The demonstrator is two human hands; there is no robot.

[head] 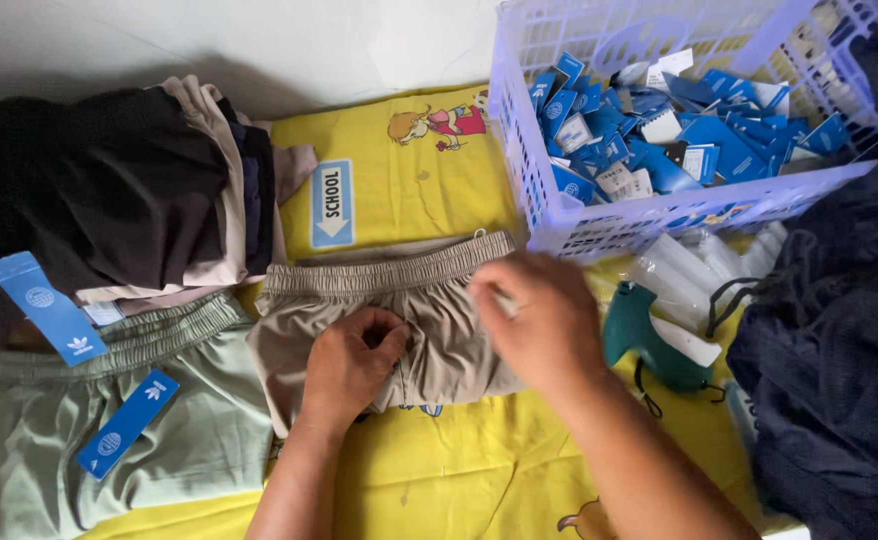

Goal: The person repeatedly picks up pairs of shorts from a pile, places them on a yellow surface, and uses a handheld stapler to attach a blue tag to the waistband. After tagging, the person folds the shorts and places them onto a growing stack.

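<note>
Your left hand (347,362) is pressed down on the folded beige fabric shorts with the elastic waistband (409,300), fingers curled and pinching a bit of the cloth near the middle. Your right hand (539,320) rests on the right side of the same shorts, fingers bent around a small white piece (504,303) that pokes out at the fingertips; what the piece is cannot be told. Both hands closed, both touching the shorts.

The shorts lie flat on the yellow printed cloth with cartoon figures (439,470) that covers the worktop, waistband facing away from you.

Just left of them, edges touching, pale green shorts (109,410) lie flat with a long blue paper tag (127,423) on top. A second blue tag (47,305) sits at the foot of the stack of folded dark and tan garments (149,185) at far left.

Behind your right hand stands the lavender plastic lattice basket (549,215), full of loose blue and white paper tags (659,135). Just right of your right hand, a teal plastic tagging gun (649,345) lies on the cloth, with clear plastic bundles (699,260) beside it under the basket's front wall. A heap of dark navy garments (839,370) fills the right edge.
</note>
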